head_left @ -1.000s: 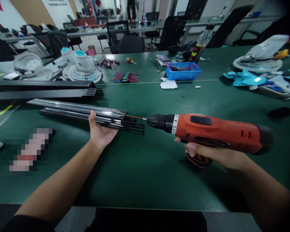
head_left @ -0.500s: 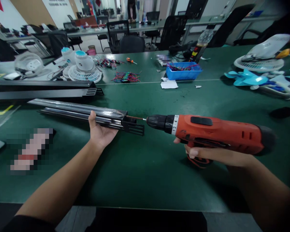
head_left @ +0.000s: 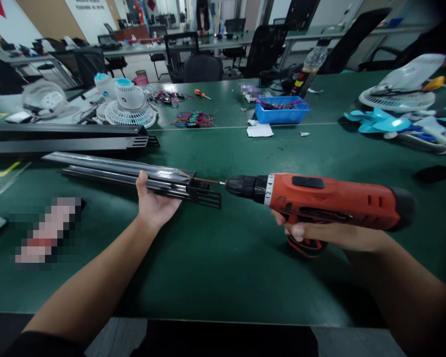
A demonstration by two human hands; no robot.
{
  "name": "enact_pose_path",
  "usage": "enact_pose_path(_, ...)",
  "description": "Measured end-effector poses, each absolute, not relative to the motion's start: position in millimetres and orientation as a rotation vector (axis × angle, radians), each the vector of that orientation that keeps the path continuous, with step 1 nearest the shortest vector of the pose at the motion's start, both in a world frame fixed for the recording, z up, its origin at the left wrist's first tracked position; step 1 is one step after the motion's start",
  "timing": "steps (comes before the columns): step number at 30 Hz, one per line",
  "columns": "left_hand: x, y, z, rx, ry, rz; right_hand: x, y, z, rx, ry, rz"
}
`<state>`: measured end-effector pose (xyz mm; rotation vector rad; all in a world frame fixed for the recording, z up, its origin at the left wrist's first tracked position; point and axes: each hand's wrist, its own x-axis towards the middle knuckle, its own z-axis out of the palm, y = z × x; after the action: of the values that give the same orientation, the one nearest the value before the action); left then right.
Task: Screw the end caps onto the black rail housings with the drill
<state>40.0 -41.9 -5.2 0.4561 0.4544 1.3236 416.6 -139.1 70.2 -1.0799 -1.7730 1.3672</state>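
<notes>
My left hand (head_left: 156, 204) is closed around the near side of a long black metal profile (head_left: 124, 173), its thumb lying over the top. The profile has a slotted end piece at its right end. My right hand (head_left: 305, 232) grips an orange cordless drill (head_left: 330, 198) by its handle, with the fingers wrapped at the trigger. A long thin bit (head_left: 210, 181) runs from the drill's black chuck (head_left: 241, 186) to the profile's right end. Whether its tip turns in a screw is hidden inside the end.
More black profiles (head_left: 67, 141) lie behind on the left, near white fan parts (head_left: 128, 106). A blue bin (head_left: 282, 111) of wired boards stands at the back, beside a bottle (head_left: 308, 69). Blue fan blades (head_left: 379, 121) lie at the right. A blurred-out flat object (head_left: 52, 230) lies at the left.
The drill's rear has shifted slightly left and up in my right hand, while the bit stays at the profile's end. My left hand and the profile hold almost still.
</notes>
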Motion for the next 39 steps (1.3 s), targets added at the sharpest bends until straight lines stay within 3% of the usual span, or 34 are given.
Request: enact_pose_path(39, 45.2, -47.6, 4.2, 0.461, 0.52, 1.364, 408.8, -134.6, 70.5, -1.011, -1.635, 1.539)
